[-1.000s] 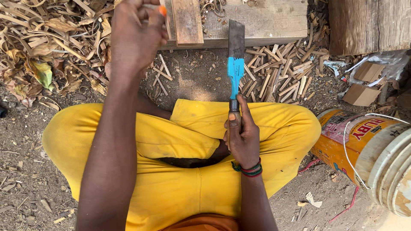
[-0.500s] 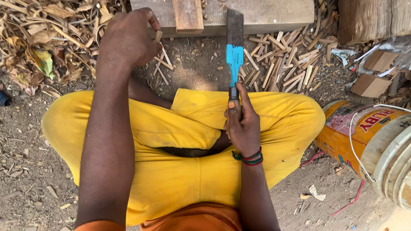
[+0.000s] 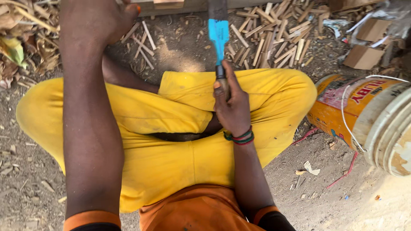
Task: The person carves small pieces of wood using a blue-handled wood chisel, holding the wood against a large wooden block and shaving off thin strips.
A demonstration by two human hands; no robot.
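Bare dirt ground [image 3: 25, 171] strewn with wood splints [image 3: 274, 38] and dry leaves. The right hand [image 3: 233, 105] grips the handle of a blue-painted machete [image 3: 218, 36], blade pointing away, above yellow-trousered crossed legs [image 3: 171, 128]. The left hand [image 3: 100, 19], curled, has drawn back from the wooden block [image 3: 171, 5] since a second ago; whether it holds anything cannot be told. Right, a yellow bucket [image 3: 364, 115] lies tipped, its contents hidden.

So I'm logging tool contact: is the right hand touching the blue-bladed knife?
Touching. The head view shows the right hand closed around the handle of the knife, fingers wrapped on it with no gap, blade pointing away.
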